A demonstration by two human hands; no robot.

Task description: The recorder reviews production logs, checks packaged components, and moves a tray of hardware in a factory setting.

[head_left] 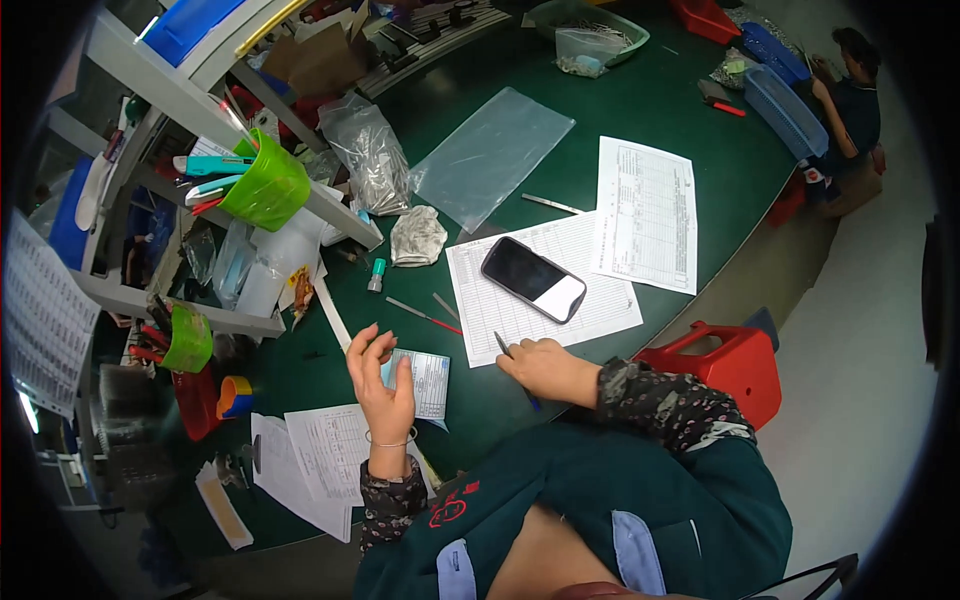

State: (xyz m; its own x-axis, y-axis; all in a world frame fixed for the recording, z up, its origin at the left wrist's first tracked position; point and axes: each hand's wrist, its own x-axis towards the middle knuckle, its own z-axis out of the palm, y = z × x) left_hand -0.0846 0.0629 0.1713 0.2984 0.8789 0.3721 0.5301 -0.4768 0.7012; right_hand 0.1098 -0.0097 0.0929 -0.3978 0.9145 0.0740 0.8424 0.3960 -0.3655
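Note:
My left hand (pixel 385 395) is raised with its fingers spread and nothing in it. Next to it, partly behind the fingers, lies a small printed booklet (pixel 430 385). My right hand (pixel 548 372) is closed around a slim pen (pixel 502 343). Its dark tip pokes out past the fingers, and a blue end shows below the hand. Just beyond, a black and white phone (pixel 535 280) rests on a printed form sheet (pixel 480 315). A second form (pixel 648 215) overlaps that sheet on the right. Between my hands and the phone lies a thin red-handled tool (pixel 445 326).
Left stands a shelf frame with a green cup (pixel 268 185) of cutters. A bag of metal parts (pixel 365 160), a crumpled cloth (pixel 418 237) and a flat plastic bag (pixel 495 155) lie beyond. A red stool (pixel 735 370) is at right. Another person (pixel 850 110) sits far right.

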